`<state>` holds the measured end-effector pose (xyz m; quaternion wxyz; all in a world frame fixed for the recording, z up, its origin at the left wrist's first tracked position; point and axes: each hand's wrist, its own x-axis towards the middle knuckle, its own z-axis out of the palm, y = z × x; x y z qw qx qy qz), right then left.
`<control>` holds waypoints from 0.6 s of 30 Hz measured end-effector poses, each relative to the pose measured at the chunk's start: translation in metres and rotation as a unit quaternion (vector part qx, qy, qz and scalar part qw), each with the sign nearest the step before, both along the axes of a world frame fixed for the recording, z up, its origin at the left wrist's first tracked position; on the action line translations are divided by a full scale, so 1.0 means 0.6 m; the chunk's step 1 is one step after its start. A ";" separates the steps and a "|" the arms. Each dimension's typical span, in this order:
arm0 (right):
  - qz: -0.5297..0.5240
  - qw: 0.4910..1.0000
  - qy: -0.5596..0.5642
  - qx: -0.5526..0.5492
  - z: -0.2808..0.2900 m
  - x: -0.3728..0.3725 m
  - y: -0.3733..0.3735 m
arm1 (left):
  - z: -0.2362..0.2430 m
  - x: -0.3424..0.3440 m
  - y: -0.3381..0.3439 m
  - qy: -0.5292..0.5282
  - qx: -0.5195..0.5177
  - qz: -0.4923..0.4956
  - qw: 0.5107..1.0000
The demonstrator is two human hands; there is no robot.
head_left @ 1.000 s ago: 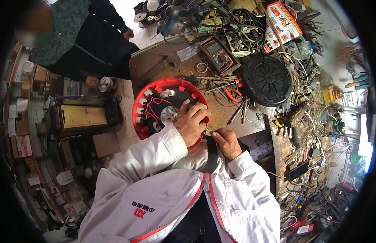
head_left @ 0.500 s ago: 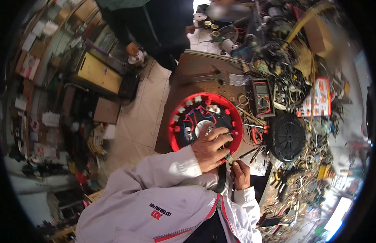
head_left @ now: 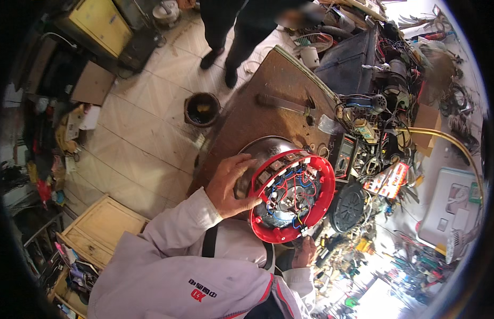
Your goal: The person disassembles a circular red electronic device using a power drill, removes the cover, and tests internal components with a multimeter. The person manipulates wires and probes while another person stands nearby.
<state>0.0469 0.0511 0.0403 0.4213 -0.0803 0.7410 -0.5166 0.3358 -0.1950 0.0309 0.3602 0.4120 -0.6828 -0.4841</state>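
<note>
A round electric appliance with a red rim (head_left: 331, 183) sits tilted on the brown worktable, its open underside showing red and blue wires and small white connectors. A shiny metal bowl-like part (head_left: 268, 146) shows behind the rim. My left hand (head_left: 228, 186) holds its left side, thumb on the red rim and fingers spread over the metal. At the rim's near right edge is my right hand (head_left: 304, 251), fingers curled close to a small white connector (head_left: 304, 231); its fingertips are partly hidden, and what they grip cannot be made out.
Right of the appliance lie a black round cover (head_left: 348, 207), a multimeter (head_left: 344, 157) and heaped tools and wires. A hammer (head_left: 284, 103) rests on the worktable (head_left: 247, 130). A bucket (head_left: 202, 109) stands on the tiled floor, with a person (head_left: 233, 32) beyond.
The appliance has tilted, exposing the metal part behind it. My left hand has moved from over the wiring to the left rim; my right hand stays low by the near edge. The view has shifted.
</note>
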 end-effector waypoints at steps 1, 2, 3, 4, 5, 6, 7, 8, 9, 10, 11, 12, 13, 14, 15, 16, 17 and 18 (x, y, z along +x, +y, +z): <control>-0.027 1.000 0.013 -0.003 0.012 0.024 -0.003 | -0.003 -0.003 -0.003 0.009 0.013 -0.021 1.000; 0.015 0.999 0.023 0.021 0.005 0.010 0.008 | -0.005 -0.002 -0.008 0.027 0.015 -0.024 0.999; -0.002 0.999 0.028 0.024 -0.002 0.002 0.022 | -0.006 -0.004 -0.011 0.045 0.018 -0.028 0.998; -0.020 0.999 0.029 0.023 -0.003 0.014 0.011 | -0.008 -0.001 -0.017 0.058 0.016 -0.031 0.998; -0.013 0.998 0.035 0.050 0.011 0.025 -0.005 | -0.012 0.001 -0.017 0.054 0.031 -0.039 0.997; -0.027 0.996 0.061 0.064 0.002 0.019 0.005 | -0.018 0.002 -0.018 0.056 0.035 -0.037 0.997; -0.025 0.996 0.056 0.062 -0.002 0.017 0.005 | -0.020 0.003 -0.020 0.056 0.034 -0.036 0.997; -0.024 0.996 0.052 0.062 -0.005 0.015 0.008 | -0.022 0.004 -0.020 0.056 0.033 -0.035 0.997; -0.030 0.995 0.065 0.074 -0.011 0.011 0.013 | -0.024 0.004 -0.021 0.059 0.028 -0.034 0.997; -0.028 0.996 0.051 0.070 -0.010 0.009 0.014 | -0.026 0.006 -0.022 0.060 0.022 -0.033 0.997; -0.026 0.997 0.037 0.066 -0.008 0.006 0.017 | -0.028 0.007 -0.022 0.062 0.016 -0.032 0.997; -0.024 0.997 0.023 0.062 -0.004 0.003 0.020 | -0.029 0.006 -0.020 0.066 0.017 -0.028 0.997; -0.034 0.994 0.047 0.088 0.006 0.023 -0.007 | -0.031 0.006 -0.021 0.070 0.017 -0.024 0.997; -0.027 0.994 0.051 0.094 -0.001 0.009 0.011 | -0.032 0.005 -0.021 0.074 0.016 -0.020 0.997; -0.022 0.992 0.062 0.109 -0.002 0.007 0.011 | -0.034 0.005 -0.023 0.078 0.019 -0.022 0.996; -0.018 0.989 0.075 0.124 0.002 0.009 0.005 | -0.036 0.003 -0.024 0.085 0.022 -0.025 0.996; -0.014 0.986 0.088 0.142 0.004 0.014 -0.002 | -0.038 0.002 -0.026 0.090 0.025 -0.028 0.995; -0.035 0.981 0.102 0.161 0.006 0.022 -0.009 | -0.041 0.002 -0.026 0.093 0.028 -0.032 0.995</control>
